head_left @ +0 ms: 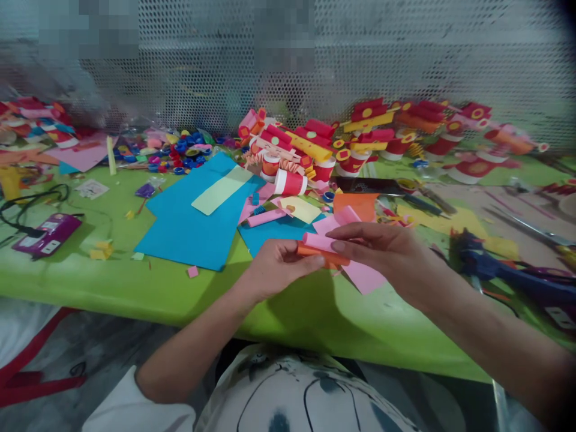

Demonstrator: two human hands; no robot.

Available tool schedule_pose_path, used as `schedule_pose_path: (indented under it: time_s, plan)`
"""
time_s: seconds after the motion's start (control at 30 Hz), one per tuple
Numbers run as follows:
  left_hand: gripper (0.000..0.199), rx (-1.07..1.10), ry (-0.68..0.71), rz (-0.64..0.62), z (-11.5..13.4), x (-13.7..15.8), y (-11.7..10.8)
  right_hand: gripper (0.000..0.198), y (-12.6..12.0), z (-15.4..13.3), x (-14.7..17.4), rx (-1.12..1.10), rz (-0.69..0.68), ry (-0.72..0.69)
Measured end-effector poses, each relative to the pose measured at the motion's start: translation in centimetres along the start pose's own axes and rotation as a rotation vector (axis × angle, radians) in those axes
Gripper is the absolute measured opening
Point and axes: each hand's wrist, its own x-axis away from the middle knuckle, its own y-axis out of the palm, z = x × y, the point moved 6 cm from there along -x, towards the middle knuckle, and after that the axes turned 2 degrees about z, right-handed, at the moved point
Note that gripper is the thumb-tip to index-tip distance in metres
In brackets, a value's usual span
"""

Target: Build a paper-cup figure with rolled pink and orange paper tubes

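Observation:
Above the green tabletop, my left hand (pixel 283 264) closes thumb and fingers around the left end of an orange paper piece (pixel 336 257). A rolled pink paper (pixel 317 241) lies along its top. My right hand (pixel 387 249) pinches the right end of the same pair, thumb and fingertips on the pink roll. Whether the two papers are joined cannot be made out. Just behind and under my hands are a pink sheet (pixel 364 277), an orange sheet (pixel 357 205) and another pink roll (pixel 266 217).
Blue sheets (pixel 193 222) with a pale green strip (pixel 222 191) lie left of my hands. Decorated red-and-white paper cups (pixel 290 182) crowd the back. A blue glue gun (pixel 490 264) and scissors (pixel 535 225) lie right. A purple power box (pixel 47 234) with a cable sits left.

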Motion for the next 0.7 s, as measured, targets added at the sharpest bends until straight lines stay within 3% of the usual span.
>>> schedule_pose_path:
  time_s: [0.17, 0.53, 0.7]
  plan:
    - [0.033, -0.015, -0.021, 0.061, -0.2, 0.0, -0.5, 0.038, 0.3, -0.8, 0.3, 0.022, -0.035, -0.035]
    - [0.041, 0.018, 0.035, 0.06, -0.1, 0.0, -0.3, 0.04, -1.0, -0.2, 0.6, -0.065, -0.017, -0.046]
    - [0.038, 0.078, 0.038, 0.138, 0.4, 0.4, -0.5, 0.047, -1.8, 0.7, 1.0, -0.214, 0.03, 0.031]
